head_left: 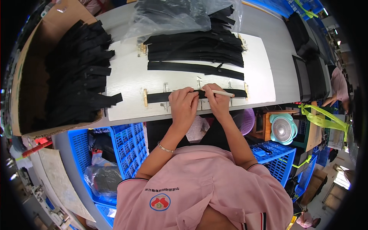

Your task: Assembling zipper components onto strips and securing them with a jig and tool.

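Observation:
A black fabric strip (158,97) lies straight across a white board (128,82), its ends by two small wood-coloured stops (145,98). My left hand (184,105) is closed over the middle of this strip, with bent fingertips pressing on it. Just beside it, my right hand (217,103) grips a pale pen-shaped stick (224,93), its blunt end pointing right and its tip close to the strip by my left fingertips. Dark marks on the board show around the strip. Farther back, a single strip (172,66) lies before a stack of similar black strips (191,48).
To the left stands a cardboard box (23,96) full of black strips (78,73). Clear plastic sheeting (168,17) covers the back of the table. Dark cases (306,57) stand at the right. Below are blue crates (132,143) and a small teal fan (283,128).

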Tool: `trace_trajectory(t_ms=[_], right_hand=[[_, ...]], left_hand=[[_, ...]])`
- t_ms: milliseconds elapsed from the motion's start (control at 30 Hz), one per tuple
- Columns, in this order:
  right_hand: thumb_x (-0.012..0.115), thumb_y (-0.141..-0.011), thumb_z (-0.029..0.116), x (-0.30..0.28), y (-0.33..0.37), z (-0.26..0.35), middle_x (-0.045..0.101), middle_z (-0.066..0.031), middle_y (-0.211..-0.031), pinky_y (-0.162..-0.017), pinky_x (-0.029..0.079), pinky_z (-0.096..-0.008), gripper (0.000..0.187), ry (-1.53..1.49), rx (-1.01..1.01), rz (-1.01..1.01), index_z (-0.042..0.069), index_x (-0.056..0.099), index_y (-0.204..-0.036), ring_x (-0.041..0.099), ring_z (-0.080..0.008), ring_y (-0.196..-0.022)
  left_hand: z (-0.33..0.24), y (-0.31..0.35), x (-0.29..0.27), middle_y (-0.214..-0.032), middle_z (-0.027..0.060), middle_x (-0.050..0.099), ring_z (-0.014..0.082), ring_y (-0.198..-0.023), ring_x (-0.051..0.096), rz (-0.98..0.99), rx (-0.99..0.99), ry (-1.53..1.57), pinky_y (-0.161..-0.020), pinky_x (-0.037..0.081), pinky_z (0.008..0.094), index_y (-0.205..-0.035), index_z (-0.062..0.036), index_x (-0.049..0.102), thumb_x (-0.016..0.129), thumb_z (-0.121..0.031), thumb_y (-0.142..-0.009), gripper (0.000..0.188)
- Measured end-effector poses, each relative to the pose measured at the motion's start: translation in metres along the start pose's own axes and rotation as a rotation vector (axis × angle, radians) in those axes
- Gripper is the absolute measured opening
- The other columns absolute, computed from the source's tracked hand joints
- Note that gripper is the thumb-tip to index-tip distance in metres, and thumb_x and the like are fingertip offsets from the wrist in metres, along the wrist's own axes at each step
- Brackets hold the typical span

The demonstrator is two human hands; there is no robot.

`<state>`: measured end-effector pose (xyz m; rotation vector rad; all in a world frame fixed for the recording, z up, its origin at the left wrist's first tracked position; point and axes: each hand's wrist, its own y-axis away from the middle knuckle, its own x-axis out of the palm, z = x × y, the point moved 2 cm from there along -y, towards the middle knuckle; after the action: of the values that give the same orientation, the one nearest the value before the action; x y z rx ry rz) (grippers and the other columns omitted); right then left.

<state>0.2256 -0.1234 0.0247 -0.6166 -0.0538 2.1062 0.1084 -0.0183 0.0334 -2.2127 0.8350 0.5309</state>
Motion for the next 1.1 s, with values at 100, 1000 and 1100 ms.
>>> trace_trajectory(t_ms=[100, 1000, 1100], right_hand=[[0.061, -0.098, 0.012, -0.006, 0.002, 0.003, 0.071, -0.0138, -0.078, -0.061, 0.05, -0.0323, 0.022, -0.099, 0.076, 0.053, -0.003, 0.07, -0.085, 0.068, -0.0228, -0.067], [0.068, -0.094, 0.024, -0.083, 0.056, -0.033, 0.068, -0.0075, -0.125, -0.112, 0.039, -0.0494, 0.043, 0.764, -0.311, -0.272, 0.016, 0.061, -0.136, 0.062, -0.021, -0.125], [0.067, -0.094, 0.02, -0.087, 0.056, -0.035, 0.068, -0.0085, -0.121, -0.114, 0.037, -0.0527, 0.039, 0.703, -0.321, -0.338, 0.013, 0.061, -0.132, 0.061, -0.0212, -0.126]], left_hand=[[0.0, 0.0, 0.001, -0.104, 0.0034, 0.069, 0.024, -0.1, 0.061, -0.002, 0.002, -0.005, -0.092, 0.041, 0.0383, -0.096, -0.0076, 0.076, 0.078, -0.008, -0.082, 0.015], [0.011, 0.007, 0.008, -0.109, 0.0116, 0.069, 0.0313, -0.104, 0.063, 0.082, 0.106, -0.108, -0.093, 0.044, 0.0434, -0.1, -0.0031, 0.075, 0.076, -0.005, -0.087, 0.013], [0.003, 0.005, 0.01, -0.108, 0.0128, 0.069, 0.0316, -0.102, 0.062, 0.102, 0.12, -0.075, -0.092, 0.044, 0.0435, -0.1, -0.0016, 0.074, 0.074, -0.005, -0.089, 0.012]])
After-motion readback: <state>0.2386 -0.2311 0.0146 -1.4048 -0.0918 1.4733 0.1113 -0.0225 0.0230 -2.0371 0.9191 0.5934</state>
